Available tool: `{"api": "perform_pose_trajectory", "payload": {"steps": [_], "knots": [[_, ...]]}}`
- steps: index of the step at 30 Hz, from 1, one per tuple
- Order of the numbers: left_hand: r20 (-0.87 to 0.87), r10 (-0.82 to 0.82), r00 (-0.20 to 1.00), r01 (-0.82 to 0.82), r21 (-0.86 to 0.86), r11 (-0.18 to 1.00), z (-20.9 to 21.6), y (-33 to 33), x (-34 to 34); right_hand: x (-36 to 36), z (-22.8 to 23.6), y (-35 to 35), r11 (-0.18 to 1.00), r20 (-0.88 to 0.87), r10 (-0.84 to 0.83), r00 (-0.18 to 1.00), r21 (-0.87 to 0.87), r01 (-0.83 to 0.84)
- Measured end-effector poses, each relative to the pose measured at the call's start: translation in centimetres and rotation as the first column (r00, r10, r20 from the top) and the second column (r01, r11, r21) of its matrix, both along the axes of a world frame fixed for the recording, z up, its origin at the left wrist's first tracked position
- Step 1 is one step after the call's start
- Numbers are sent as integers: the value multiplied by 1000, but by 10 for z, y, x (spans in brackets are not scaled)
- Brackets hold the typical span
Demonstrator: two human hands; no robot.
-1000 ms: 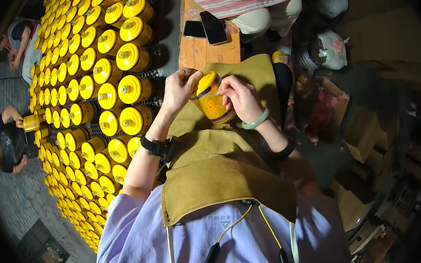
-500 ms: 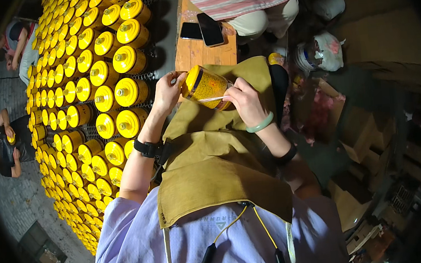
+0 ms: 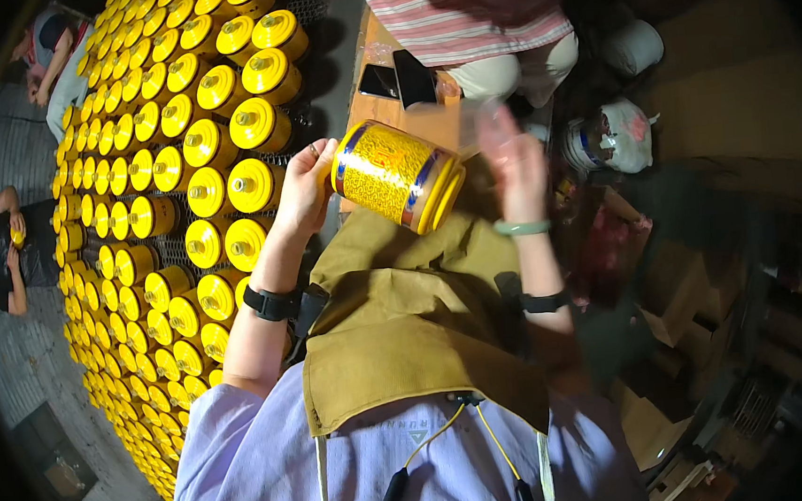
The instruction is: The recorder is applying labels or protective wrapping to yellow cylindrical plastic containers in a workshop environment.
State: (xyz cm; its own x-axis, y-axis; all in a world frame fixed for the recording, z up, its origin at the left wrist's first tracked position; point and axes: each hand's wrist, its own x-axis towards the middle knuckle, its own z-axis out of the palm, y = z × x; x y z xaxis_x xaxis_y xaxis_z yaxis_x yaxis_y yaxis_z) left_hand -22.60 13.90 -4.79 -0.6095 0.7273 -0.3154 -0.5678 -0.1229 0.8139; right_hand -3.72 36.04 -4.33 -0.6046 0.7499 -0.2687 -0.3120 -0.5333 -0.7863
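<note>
A yellow cylindrical canister (image 3: 392,178) with a shiny patterned wrap and blue trim lies tilted above my lap. At its left end, my left hand (image 3: 307,190) is closed on it, the fingertips partly hidden behind that end. My right hand (image 3: 515,161) is up to the right of the canister, apart from it and smeared by motion. A pale blurred streak shows left of its fingers, too smeared to name. The khaki apron (image 3: 414,297) spreads over my lap beneath.
Many yellow canisters with top knobs (image 3: 255,185) stand on a mesh rack at left. Ahead, two phones (image 3: 414,78) lie on a wooden bench (image 3: 362,110) beside a seated person in a striped apron (image 3: 486,18). A white bag (image 3: 629,134) and cardboard boxes (image 3: 678,295) are at right.
My right hand has come away from the canister, upward and to the right; the whitish strip it pulled along the canister's side no longer shows there. My left hand still holds the canister, now turned to show its wrap.
</note>
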Motion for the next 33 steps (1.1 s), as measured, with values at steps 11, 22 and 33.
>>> {"api": "perform_pose_trajectory", "payload": {"steps": [11, 22, 33], "knots": [[-826, 352, 439, -767, -141, 626, 67, -125, -61, 52, -12, 5, 486, 574, -134, 808, 749, -451], [-951, -283, 124, -962, -185, 199, -39, -434, -132, 74, -64, -34, 87, 567, -360, 741, 811, -579], [-931, -353, 95, -904, -229, 361, -73, -219, -151, 105, -48, -76, 500, 624, -198, 756, 727, -470]]}}
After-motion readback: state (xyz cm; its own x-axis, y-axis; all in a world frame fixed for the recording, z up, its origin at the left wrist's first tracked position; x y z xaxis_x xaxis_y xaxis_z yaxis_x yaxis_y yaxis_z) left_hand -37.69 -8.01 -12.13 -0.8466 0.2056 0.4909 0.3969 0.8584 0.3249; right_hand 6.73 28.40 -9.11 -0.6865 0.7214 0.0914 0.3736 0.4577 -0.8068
